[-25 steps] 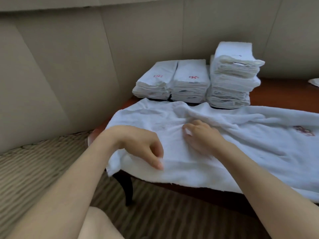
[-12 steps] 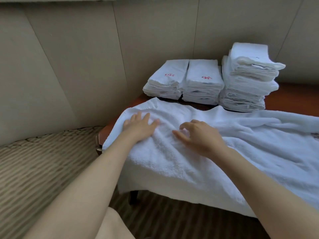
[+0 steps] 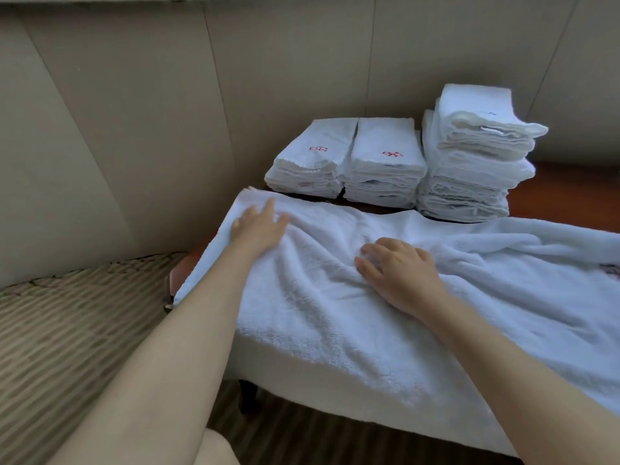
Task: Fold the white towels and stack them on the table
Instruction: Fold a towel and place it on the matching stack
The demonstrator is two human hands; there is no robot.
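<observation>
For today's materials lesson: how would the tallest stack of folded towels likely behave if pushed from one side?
The tallest stack would probably lean or shed its top towels: its layers sit unevenly and overhang. It likely squashes rather than slides stiffly, since the folded terry looks soft. It stands against the middle stack, which might brace it.

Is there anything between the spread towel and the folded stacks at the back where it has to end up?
Nothing visible stands in the way. The spread towel lies flat under the left hand and right hand; only a narrow strip of bare table separates its far edge from the folded stacks, and the stack tops are free.
</observation>
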